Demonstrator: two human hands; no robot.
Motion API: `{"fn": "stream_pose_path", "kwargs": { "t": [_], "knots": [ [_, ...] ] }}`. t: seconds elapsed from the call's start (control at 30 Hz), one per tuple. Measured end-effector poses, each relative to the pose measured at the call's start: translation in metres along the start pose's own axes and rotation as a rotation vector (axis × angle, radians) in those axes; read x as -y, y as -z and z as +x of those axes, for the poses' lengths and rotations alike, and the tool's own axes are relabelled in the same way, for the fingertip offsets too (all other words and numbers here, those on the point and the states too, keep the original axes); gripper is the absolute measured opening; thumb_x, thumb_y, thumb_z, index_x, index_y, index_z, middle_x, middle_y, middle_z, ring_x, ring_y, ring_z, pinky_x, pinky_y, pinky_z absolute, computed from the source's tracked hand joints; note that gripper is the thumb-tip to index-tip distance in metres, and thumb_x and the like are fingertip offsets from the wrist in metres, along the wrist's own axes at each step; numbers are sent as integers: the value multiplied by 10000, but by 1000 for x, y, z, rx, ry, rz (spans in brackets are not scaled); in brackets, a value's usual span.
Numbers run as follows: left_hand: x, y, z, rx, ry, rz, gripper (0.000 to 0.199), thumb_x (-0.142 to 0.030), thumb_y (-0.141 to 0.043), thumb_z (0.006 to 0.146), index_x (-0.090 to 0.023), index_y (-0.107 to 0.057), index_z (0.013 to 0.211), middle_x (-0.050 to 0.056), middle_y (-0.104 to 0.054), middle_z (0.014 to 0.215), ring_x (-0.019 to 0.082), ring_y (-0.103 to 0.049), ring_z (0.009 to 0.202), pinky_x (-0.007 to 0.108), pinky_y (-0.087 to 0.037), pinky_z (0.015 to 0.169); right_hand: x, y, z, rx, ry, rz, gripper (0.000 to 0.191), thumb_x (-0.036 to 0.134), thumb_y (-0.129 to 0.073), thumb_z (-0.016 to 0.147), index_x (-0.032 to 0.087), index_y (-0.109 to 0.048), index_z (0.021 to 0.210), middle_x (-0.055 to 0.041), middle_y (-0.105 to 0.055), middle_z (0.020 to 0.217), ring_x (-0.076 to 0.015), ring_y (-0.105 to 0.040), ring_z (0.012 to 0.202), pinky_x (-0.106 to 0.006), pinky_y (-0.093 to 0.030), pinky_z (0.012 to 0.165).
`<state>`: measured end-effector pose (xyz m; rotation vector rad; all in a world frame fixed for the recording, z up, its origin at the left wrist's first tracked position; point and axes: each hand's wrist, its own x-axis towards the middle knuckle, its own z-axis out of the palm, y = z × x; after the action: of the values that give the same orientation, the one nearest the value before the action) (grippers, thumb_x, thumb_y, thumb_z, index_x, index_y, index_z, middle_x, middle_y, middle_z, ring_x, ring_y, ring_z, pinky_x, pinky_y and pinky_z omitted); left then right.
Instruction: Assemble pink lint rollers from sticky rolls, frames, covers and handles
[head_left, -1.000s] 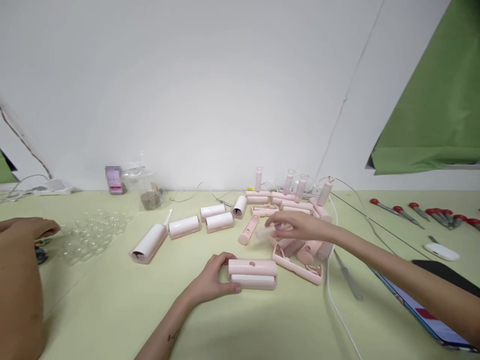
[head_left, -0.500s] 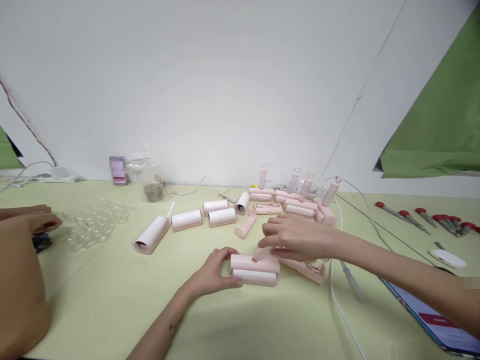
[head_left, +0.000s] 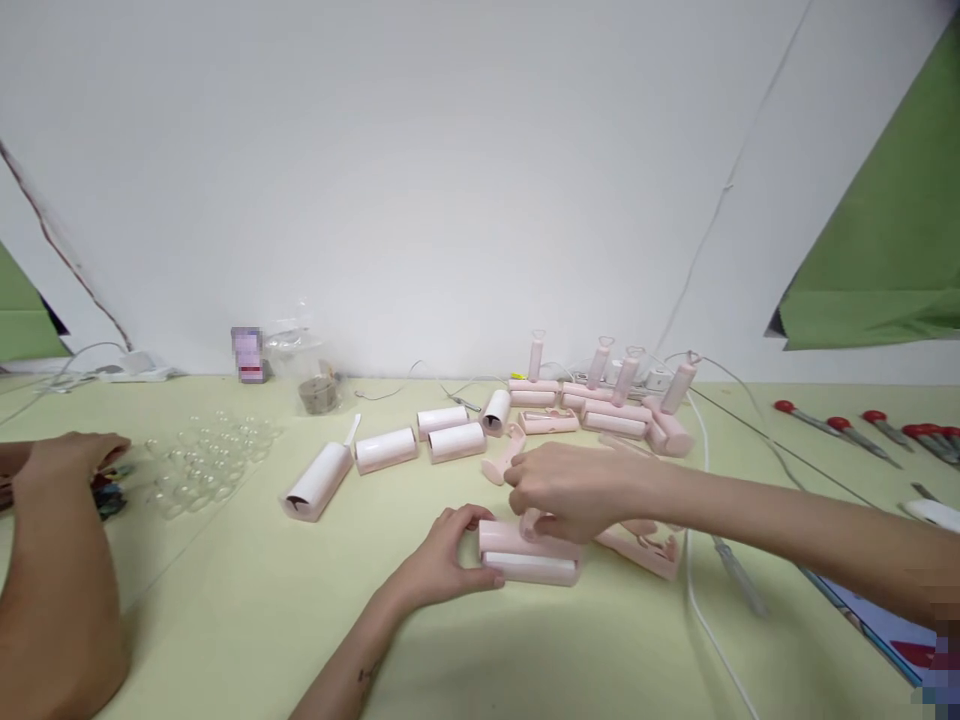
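Note:
A pink lint roller [head_left: 529, 570] with a white roll showing through its front slot lies on the table before me. My left hand [head_left: 446, 560] grips its left end, thumb in front and fingers behind. Over the top of the casing, my right hand [head_left: 566, 490] is closed on a translucent pink handle [head_left: 530, 524], whose lower end meets the casing; most of it is hidden under the fingers. Just right of the roller lies an opened pink casing part [head_left: 649, 552]. Behind my right hand is a small pink curved piece [head_left: 502, 458].
White rolls in pink shells [head_left: 386, 450] lie at centre left. Pink lint rollers with upright handles [head_left: 628, 378] stand behind. A white cable [head_left: 701, 590], a screwdriver [head_left: 739, 575] and red-handled tools [head_left: 855, 432] are right. At left, another person's arm [head_left: 64, 580] is near clear plastic pieces [head_left: 214, 465].
The view has shifted slightly, so things appear farther right. My right hand has turned into a tighter fist over the handle, which looks more upright. My left hand keeps its hold.

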<state>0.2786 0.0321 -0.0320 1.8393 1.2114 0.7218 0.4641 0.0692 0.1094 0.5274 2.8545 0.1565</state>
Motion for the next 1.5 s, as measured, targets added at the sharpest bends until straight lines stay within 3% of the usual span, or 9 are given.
{"fn": "stream_pose_path", "kwargs": {
  "t": [0.27,0.43,0.57,0.73,0.83,0.9,1.03,1.27,1.5],
  "knots": [
    [-1,-1,1,1,17,-7,533,-321,-676,617,-244,-463,1099,41,-497,1076,236,-453,1052,337,-368,911,6,0,6,-35,-121,104,229,197,-613,645,171,-686,860,-30,-593,544,-174,-533,531,-239,-240,434],
    [5,-1,-1,20,44,35,508,-343,-647,640,-235,-452,1097,42,-501,1065,240,-460,1051,353,-360,920,-16,-3,-22,-254,-333,530,590,536,-442,788,254,-343,1297,-24,-650,810,-165,-593,609,-226,-363,497],
    [5,11,-1,37,73,28,814,-382,-722,547,-251,-314,1238,85,-412,1258,286,-399,1146,380,-342,943,-60,-33,-60,-436,-586,581,365,439,-318,872,227,-546,1065,-32,-639,868,-137,-601,599,-236,-411,547],
    [-42,21,23,-174,-259,-188,855,-533,-655,606,-233,-233,1286,124,-418,1282,287,-362,1197,407,-257,1008,-100,-86,-99,-428,-707,524,215,204,-438,779,150,-631,856,-92,-655,840,-212,-595,752,-293,-436,637],
    [-80,5,41,-152,-317,-322,727,-490,-707,568,-228,-405,1175,92,-533,1160,249,-471,1098,343,-353,941,-106,-107,-105,-392,-717,542,217,138,-442,735,142,-636,831,-99,-658,868,-218,-593,778,-299,-447,659],
    [-94,-11,51,-126,-253,-369,409,-446,-702,591,-188,-556,872,57,-638,857,192,-597,823,285,-456,760,-105,-114,-103,-379,-711,555,217,126,-448,719,143,-633,831,-96,-656,870,-221,-587,788,-308,-446,674],
    [-93,-40,61,-265,-79,-474,450,-503,-605,648,-204,-319,470,-97,-316,304,52,-320,260,181,-260,316,-91,-117,-105,-390,-689,583,190,182,-449,755,151,-603,862,-76,-634,847,-203,-566,768,-296,-435,658],
    [-75,-45,70,-324,-118,-542,456,-539,-609,598,-205,-332,459,-95,-329,277,39,-268,236,176,-185,283,-42,-106,-116,-343,-563,657,137,203,-476,783,189,-605,827,-14,-571,756,-145,-533,669,-233,-402,568],
    [-81,-42,64,-265,-95,-577,462,-546,-634,569,-200,-350,453,-89,-343,278,37,-274,246,174,-209,298,-50,-104,-98,-308,-451,463,247,82,-504,702,227,-676,805,-37,-529,874,-178,-517,801,-279,-403,667]
  ]
}}
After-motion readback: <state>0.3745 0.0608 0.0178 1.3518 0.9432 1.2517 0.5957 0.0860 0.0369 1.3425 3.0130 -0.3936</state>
